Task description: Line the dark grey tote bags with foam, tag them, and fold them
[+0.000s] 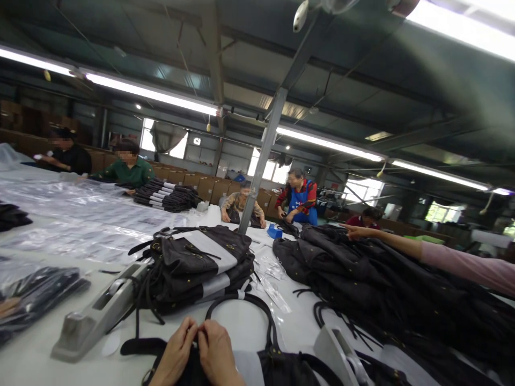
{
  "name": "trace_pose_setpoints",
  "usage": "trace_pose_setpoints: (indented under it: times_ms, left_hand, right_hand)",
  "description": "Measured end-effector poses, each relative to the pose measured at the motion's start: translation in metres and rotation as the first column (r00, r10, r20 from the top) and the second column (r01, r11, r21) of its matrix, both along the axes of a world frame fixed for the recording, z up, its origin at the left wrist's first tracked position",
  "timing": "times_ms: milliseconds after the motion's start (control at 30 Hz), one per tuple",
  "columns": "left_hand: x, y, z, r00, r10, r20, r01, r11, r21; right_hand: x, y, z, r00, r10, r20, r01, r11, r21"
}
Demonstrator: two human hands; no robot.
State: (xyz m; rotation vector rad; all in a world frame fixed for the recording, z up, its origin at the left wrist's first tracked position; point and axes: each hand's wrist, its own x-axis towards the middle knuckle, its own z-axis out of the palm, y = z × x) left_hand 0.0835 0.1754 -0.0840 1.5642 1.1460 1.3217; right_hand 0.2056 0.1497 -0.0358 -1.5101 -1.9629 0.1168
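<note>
A black bag [281, 370] lies on the white table at the bottom of the view, with a pale paper band [249, 367] around its middle. Its looped handle [263, 308] arches away from me. My left hand [177, 351] and my right hand [217, 351] meet at the bag's upper edge, by the near end of that handle. Both have fingers pinched together on the bag; the exact part between the fingertips is hidden. Just beyond, a stack of black bags [177, 273] with pale bands stands on the table.
Grey tape dispensers [86, 327] [340, 354] flank the bag. A large heap of black bags [386, 284] fills the right, where another person's arm in a pink sleeve [458, 262] reaches over. Clear plastic bags [80, 206] cover the left. A metal post [263, 155] rises beyond; several people work there.
</note>
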Motion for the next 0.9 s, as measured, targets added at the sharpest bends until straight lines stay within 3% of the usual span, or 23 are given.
trace_pose_setpoints:
  times_ms: [67,233,300,433,667,900]
  left_hand:
    - [-0.001,-0.001,0.002,1.0,-0.024,0.01,0.024,1.0,-0.007]
    - [-0.003,-0.001,0.002,0.984,-0.149,0.101,0.157,0.984,-0.081]
    - [-0.002,0.001,-0.001,0.974,-0.197,0.115,0.205,0.976,-0.067]
    - [-0.001,0.004,-0.004,0.98,-0.182,0.078,0.185,0.982,-0.039]
    - [-0.003,0.0,0.007,0.988,-0.147,-0.051,0.144,0.988,-0.056]
    - [-0.002,-0.002,0.009,0.992,-0.105,-0.074,0.1,0.993,-0.069]
  right_hand:
    - [0.001,0.002,-0.001,1.0,-0.008,-0.01,0.008,1.0,-0.018]
    - [0.005,0.006,-0.005,0.947,-0.07,-0.314,0.034,0.992,-0.121]
    - [0.007,0.006,-0.006,0.928,-0.072,-0.366,0.017,0.988,-0.151]
    - [0.008,0.004,-0.004,0.937,-0.041,-0.346,-0.014,0.988,-0.154]
    - [0.008,0.003,-0.009,0.942,-0.054,-0.332,-0.003,0.986,-0.168]
    - [0.006,0.004,-0.017,0.95,-0.086,-0.301,0.031,0.983,-0.183]
